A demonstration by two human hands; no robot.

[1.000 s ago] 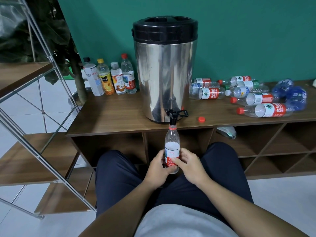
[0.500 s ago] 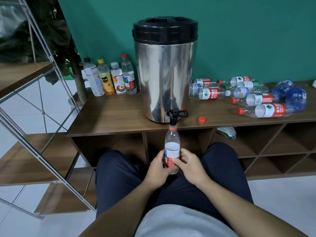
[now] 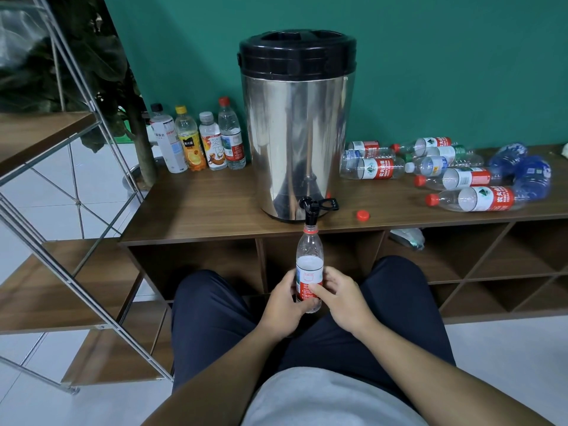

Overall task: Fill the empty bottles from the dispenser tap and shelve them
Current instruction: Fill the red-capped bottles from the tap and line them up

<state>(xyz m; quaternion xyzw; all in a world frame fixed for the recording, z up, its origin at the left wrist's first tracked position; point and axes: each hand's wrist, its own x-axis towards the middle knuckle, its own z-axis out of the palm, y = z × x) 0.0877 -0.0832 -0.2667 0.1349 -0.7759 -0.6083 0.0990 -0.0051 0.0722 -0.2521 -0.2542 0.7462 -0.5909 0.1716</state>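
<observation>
Both hands wrap the uncapped water bottle (image 3: 309,265), held upright with its mouth right under the dispenser tap (image 3: 311,210): left hand (image 3: 284,305) fingers curled round the label, right hand (image 3: 341,298) thumb pressing its front. Contents unclear. Loose red cap (image 3: 363,215) on the cabinet top (image 3: 199,210). Empty bottles (image 3: 445,173) lie right of the steel dispenser (image 3: 296,127); four capped bottles (image 3: 199,139) stand left.

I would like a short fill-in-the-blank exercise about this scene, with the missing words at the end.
1. Both hands hold the bottle under the dispenser's black ____.
2. The loose cap on the cabinet top is ____ in colour.
3. Left of the dispenser, ____ bottles stand upright.
4. The bottles right of the dispenser lie on their ____.

Missing words: tap; red; four; sides
</observation>
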